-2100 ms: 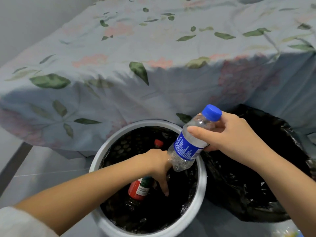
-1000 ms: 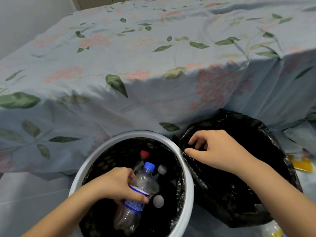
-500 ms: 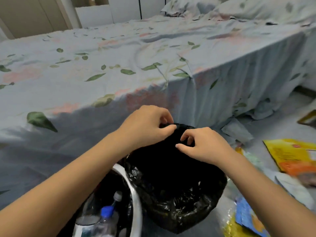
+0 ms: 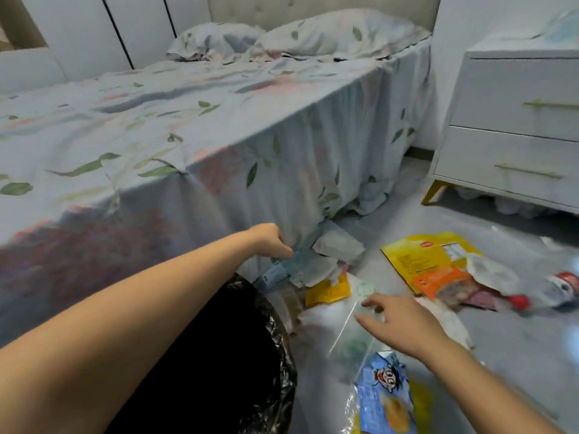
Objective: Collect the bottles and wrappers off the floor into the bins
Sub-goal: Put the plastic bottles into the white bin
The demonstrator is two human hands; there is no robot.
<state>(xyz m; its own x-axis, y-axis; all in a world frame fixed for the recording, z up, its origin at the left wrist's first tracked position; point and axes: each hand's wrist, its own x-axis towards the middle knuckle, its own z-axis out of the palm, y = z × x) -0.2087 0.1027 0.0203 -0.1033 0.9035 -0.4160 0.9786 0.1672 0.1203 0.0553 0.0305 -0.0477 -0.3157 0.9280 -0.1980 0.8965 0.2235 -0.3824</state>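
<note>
Wrappers litter the grey floor beside the bed. My left hand reaches out over the black-lined bin toward a pale blue-white wrapper at the foot of the bedsheet; its fingers are curled, and whether they touch it is unclear. My right hand hovers with spread fingers over a clear plastic bag. A blue snack wrapper lies below it. A large yellow-orange wrapper and a small yellow wrapper lie further out. A clear bottle with a red cap lies at the right edge.
The bed with a floral sheet fills the left and centre. A white drawer cabinet on yellow legs stands at the right. White crumpled paper lies against the bed skirt.
My view has swung right from the bins to the littered floor. Both hands have left the black liner's rim; the left reaches toward the bedside wrapper, the right moves over the clear bag.
</note>
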